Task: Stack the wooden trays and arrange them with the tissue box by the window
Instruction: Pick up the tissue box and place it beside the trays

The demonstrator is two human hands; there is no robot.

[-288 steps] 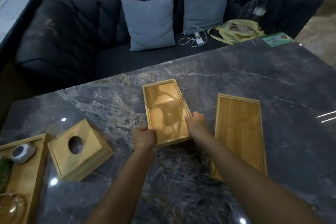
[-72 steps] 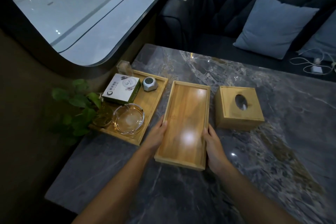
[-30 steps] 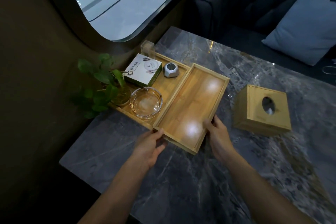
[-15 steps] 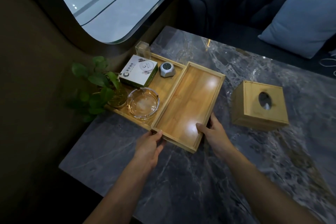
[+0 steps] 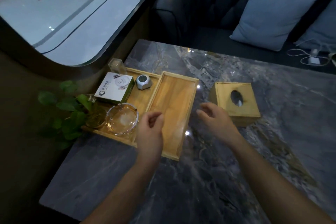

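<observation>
An empty wooden tray (image 5: 174,103) lies on the marble table (image 5: 209,178), its long left side against a second wooden tray (image 5: 140,96) that holds small items by the window. A wooden tissue box (image 5: 236,103) with an oval hole stands to the right of the empty tray, apart from it. My left hand (image 5: 151,131) hovers over the tray's near left corner, fingers loosely curled and holding nothing. Above the gap between tray and tissue box, my right hand (image 5: 216,122) is open and also holds nothing.
The item tray carries a white-green box (image 5: 115,87), a grey hexagonal gadget (image 5: 144,82), a glass ashtray (image 5: 121,119) and a small glass (image 5: 116,65). A leafy plant (image 5: 71,112) sits at its left. A curved window (image 5: 60,14) and dark sofa with blue cushions (image 5: 271,16) border the table.
Both hands have let go of the empty tray and lifted off it. The tray now rests beside the item tray, and the view has shifted slightly.
</observation>
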